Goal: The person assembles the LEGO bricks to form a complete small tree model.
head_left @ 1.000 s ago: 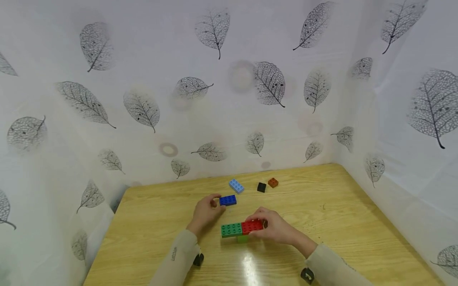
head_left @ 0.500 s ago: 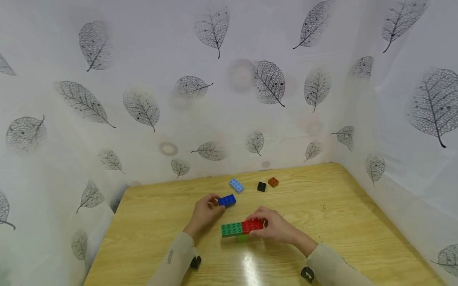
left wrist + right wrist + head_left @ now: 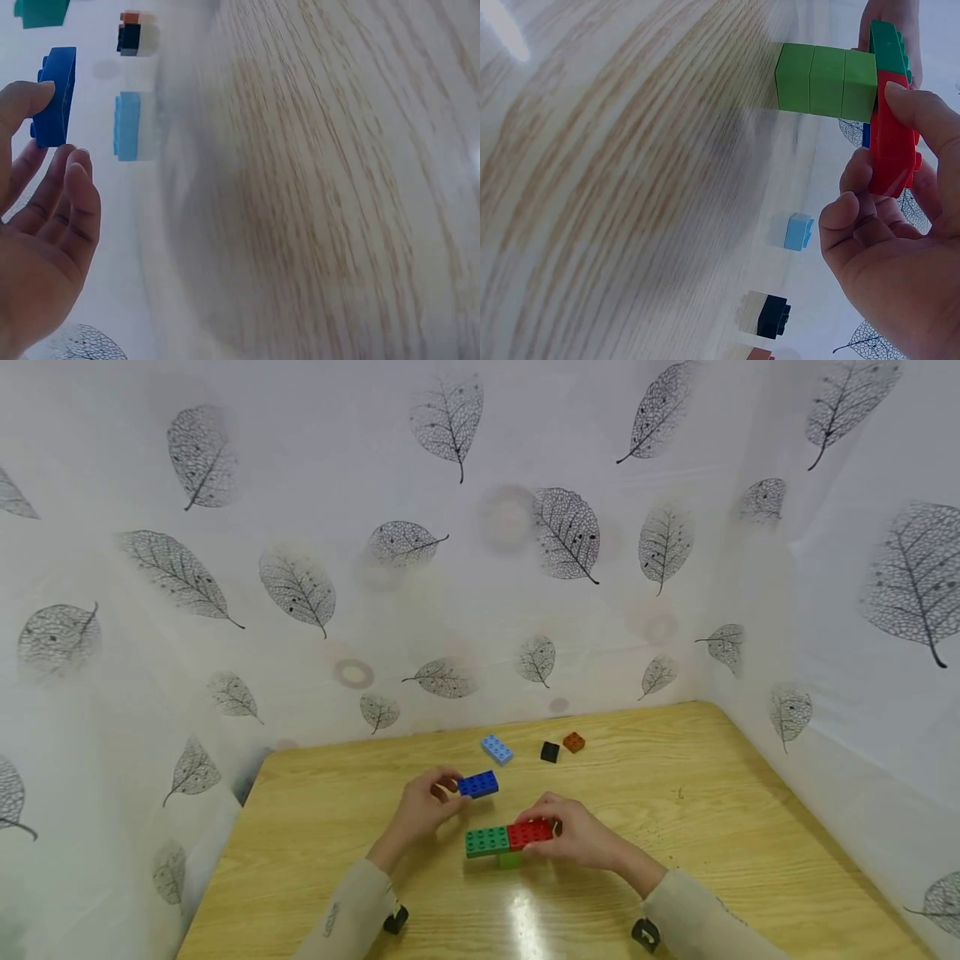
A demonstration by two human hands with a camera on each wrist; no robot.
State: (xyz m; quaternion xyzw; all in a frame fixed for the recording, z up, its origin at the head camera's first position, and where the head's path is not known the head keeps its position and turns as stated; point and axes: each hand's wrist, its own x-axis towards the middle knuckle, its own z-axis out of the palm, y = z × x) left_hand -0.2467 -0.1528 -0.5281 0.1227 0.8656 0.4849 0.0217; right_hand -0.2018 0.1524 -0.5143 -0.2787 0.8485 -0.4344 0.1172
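My left hand (image 3: 422, 807) pinches a dark blue toy brick (image 3: 478, 785) between thumb and fingers. The left wrist view shows this brick on its side, with the thumb on its near face. It is raised off the table, just beyond the built piece. With my right hand (image 3: 583, 837) I grip a red brick (image 3: 529, 832) by its long sides. End to end with the red one sits a green brick (image 3: 487, 841), and both rest across a light green column (image 3: 826, 80) of three stacked bricks. My fingers partly cover the red brick.
Toward the back of the wooden table (image 3: 330, 827) lie a light blue brick (image 3: 497, 749), a black brick (image 3: 550, 752) and an orange-brown brick (image 3: 573, 742). A white leaf-print curtain (image 3: 465, 610) encloses the back and sides.
My left hand has taken the dark blue brick up from the table, and its forearm has swung left and closer to me. The right hand and built piece stay in place.
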